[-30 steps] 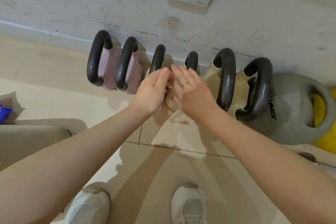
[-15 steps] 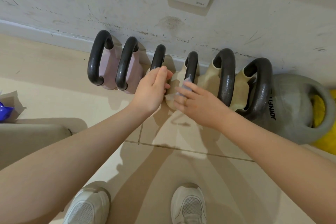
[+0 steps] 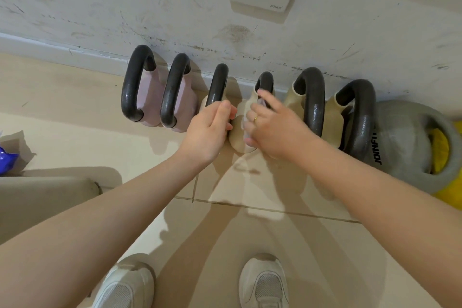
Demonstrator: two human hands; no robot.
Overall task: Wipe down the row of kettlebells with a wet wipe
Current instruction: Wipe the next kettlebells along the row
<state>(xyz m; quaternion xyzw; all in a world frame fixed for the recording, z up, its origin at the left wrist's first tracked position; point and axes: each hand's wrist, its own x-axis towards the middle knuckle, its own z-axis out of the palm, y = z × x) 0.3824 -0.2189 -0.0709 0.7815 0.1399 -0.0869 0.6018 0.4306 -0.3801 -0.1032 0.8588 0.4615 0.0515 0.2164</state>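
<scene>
Midway along the row by the wall: left hand closed round the third kettlebell's handle, right hand pressing the wet wipe against the fourth, beige kettlebell; next, probably finishing its handle, then shifting rightward.

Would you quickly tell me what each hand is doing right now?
Left hand: closed around the third kettlebell's handle.
Right hand: pressing the wet wipe on the fourth kettlebell.

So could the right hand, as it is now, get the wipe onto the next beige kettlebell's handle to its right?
Probably yes. The right hand, with the wet wipe under it, sits just beside that beige kettlebell's handle, and nothing lies between them.
</scene>
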